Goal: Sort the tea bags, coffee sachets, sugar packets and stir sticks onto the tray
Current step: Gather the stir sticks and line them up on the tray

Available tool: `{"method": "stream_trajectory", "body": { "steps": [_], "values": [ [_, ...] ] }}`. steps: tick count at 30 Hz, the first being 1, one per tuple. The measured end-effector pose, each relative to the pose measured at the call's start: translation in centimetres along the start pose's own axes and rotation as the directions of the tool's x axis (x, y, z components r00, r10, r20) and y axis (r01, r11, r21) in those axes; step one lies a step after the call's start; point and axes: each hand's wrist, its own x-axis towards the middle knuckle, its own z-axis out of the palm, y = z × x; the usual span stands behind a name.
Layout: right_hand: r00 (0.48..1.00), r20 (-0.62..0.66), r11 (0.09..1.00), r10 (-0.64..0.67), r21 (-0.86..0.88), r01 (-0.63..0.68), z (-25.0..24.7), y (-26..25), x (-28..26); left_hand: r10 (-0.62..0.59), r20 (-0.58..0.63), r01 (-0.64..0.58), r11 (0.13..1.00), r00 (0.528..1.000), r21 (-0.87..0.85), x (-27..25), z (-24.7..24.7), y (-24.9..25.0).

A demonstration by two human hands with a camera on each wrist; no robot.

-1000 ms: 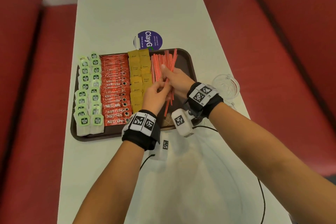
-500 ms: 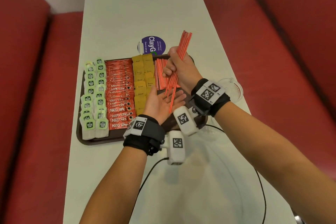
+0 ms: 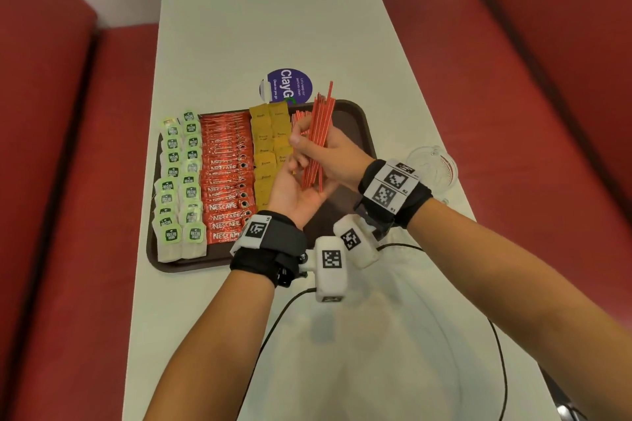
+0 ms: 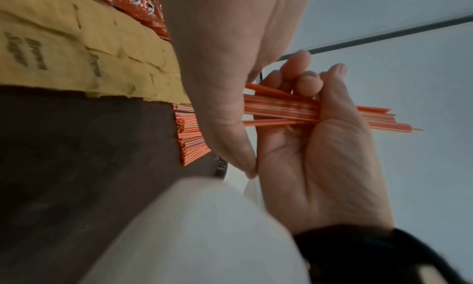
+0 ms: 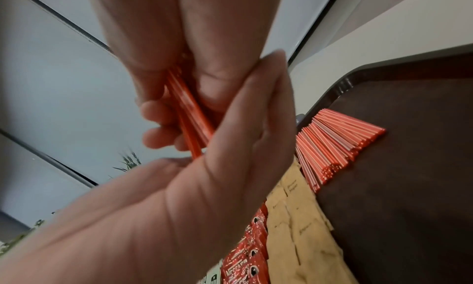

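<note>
A brown tray (image 3: pixel 359 120) holds rows of green-labelled tea bags (image 3: pixel 178 181), red coffee sachets (image 3: pixel 225 178), yellow-brown sugar packets (image 3: pixel 265 150) and a fan of red stir sticks (image 3: pixel 297 118) (image 5: pixel 340 144). Above the tray's right part my right hand (image 3: pixel 307 143) grips a bundle of red stir sticks (image 3: pixel 319 133) (image 4: pixel 279 108), which stands nearly upright. My left hand (image 3: pixel 297 188) lies palm up beneath it with relaxed fingers. The lower ends of the bundle rest against that palm (image 5: pixel 230 146). The right end of the tray floor (image 4: pixel 76 156) is bare.
A clear glass cup (image 3: pixel 432 164) stands on the white table (image 3: pixel 273 27) right of the tray. A round purple sticker (image 3: pixel 285 85) lies just beyond the tray. Red benches (image 3: pixel 51 181) flank the narrow table. A black cable (image 3: pixel 273 321) runs across the near table.
My right hand lifted a bundle of stir sticks off the tray and stood it up. The left hand turned palm up under it, and the bundle's ends now meet the palm.
</note>
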Motion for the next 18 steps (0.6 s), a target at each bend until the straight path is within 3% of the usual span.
{"method": "stream_trajectory", "body": {
  "steps": [4,11,15,18],
  "values": [
    [0.998,-0.059,0.999,-0.035,-0.011,0.034,0.1,0.5,0.3,-0.089,-0.101,0.091,0.996,0.991,0.017,0.0,-0.8,-0.5],
    [0.998,-0.058,0.992,0.011,-0.127,-0.018,0.1,0.8,0.1,0.054,-0.035,-0.053,0.998,0.998,0.037,-0.4,0.0,-0.6],
    [0.988,-0.020,0.984,0.150,-0.090,-0.151,-0.2,2.0,0.5,0.082,-0.070,-0.077,0.994,0.994,0.074,0.1,-0.7,-1.0],
    [0.963,0.005,0.963,0.268,0.019,-0.268,-0.6,2.7,1.6,-0.006,-0.120,0.018,0.995,0.993,0.099,0.0,-1.3,-1.0]
  ]
}}
